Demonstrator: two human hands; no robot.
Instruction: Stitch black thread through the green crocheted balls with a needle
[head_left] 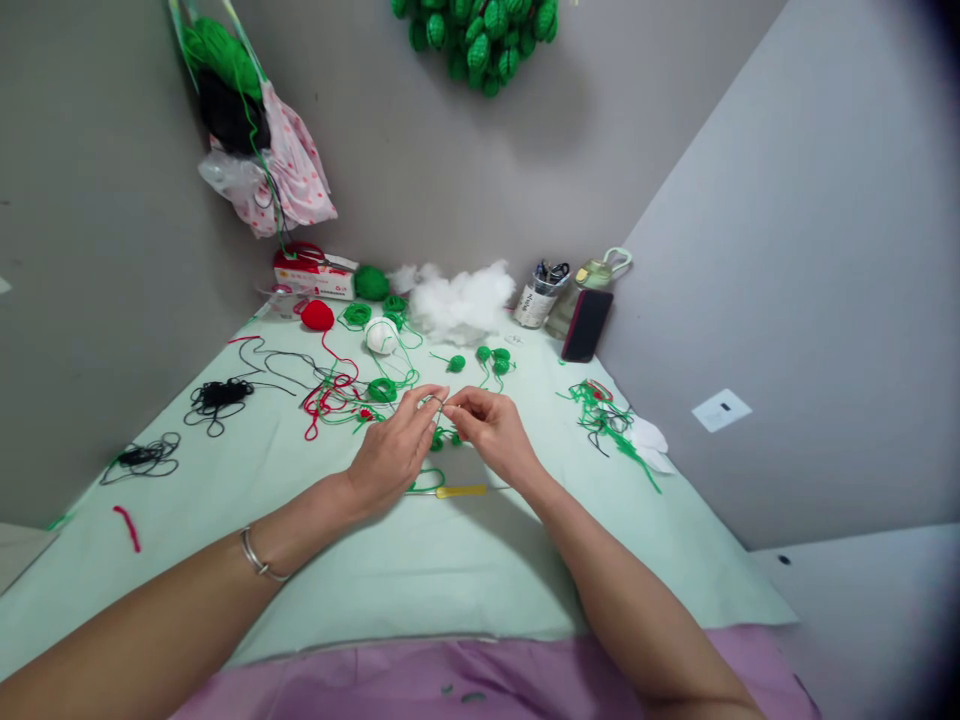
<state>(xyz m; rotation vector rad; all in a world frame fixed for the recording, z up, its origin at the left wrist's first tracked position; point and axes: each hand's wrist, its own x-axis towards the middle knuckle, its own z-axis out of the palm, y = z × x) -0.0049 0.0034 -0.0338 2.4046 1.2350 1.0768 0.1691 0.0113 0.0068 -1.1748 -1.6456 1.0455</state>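
Note:
My left hand (394, 440) and my right hand (487, 425) meet above the middle of the table. A thin dark strand of yarn (441, 403) loops between their fingertips. My right thumb and forefinger pinch it, and the left fingers hold its other side. Small green crocheted pieces (437, 440) show just below the fingers, partly hidden by them. A crochet hook with a yellow handle (461, 491) lies on the table closer to me, beside a green yarn loop (431, 478). Farther back are several little green crocheted balls (501, 362) with yarn tails.
White stuffing (461, 305) is heaped at the back wall. Red yarn (317, 316), green yarn (370, 282) and tangled black yarn (223, 393) lie leftward. A phone (587, 326) leans near a pen cup (536, 300) on the right, behind green yarn scraps (611, 420). Scissors (307, 254) rest on a box (330, 279).

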